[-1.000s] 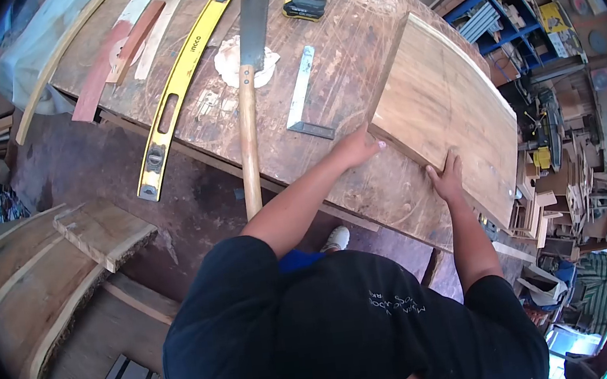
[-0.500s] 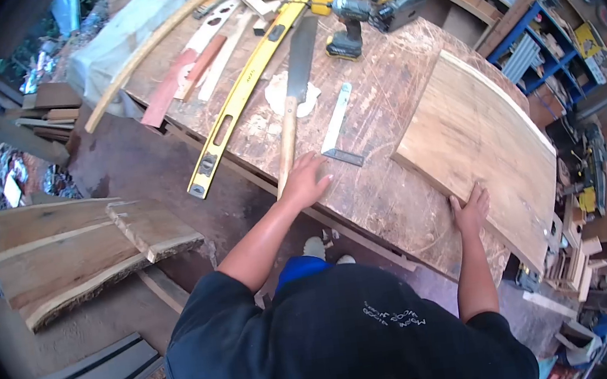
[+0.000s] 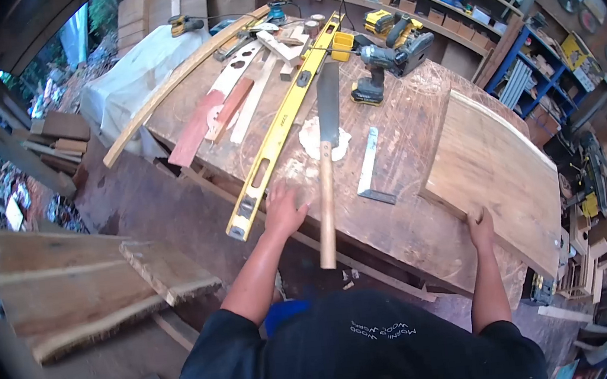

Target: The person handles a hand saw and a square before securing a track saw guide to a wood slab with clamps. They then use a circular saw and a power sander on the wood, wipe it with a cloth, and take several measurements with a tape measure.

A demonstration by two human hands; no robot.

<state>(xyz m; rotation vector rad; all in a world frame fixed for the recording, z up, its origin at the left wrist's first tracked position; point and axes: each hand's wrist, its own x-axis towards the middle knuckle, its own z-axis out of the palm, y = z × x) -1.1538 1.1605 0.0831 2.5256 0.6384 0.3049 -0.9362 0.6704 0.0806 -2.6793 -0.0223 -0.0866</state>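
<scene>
My left hand (image 3: 283,210) lies with fingers spread on the front edge of the worn workbench (image 3: 406,234), between the yellow level (image 3: 282,121) and the wooden handle of a saw (image 3: 326,194). It holds nothing. At the right, my right hand (image 3: 481,228) is at the near edge of a wide wooden board (image 3: 500,171), its fingers bent against that edge and partly hidden. The board lies flat on the bench. Between saw and board lies a try square (image 3: 371,170).
A cordless drill (image 3: 373,73) and other yellow tools (image 3: 393,26) stand at the back. Wood strips (image 3: 230,108) lie at the left of the bench. A live-edge slab (image 3: 81,278) is at the lower left, shelves (image 3: 441,16) behind.
The view has shifted, so the bench sits lower in it. My left hand has moved left, away from the saw handle towards the level. My right hand's fingers are now bent at the board's edge.
</scene>
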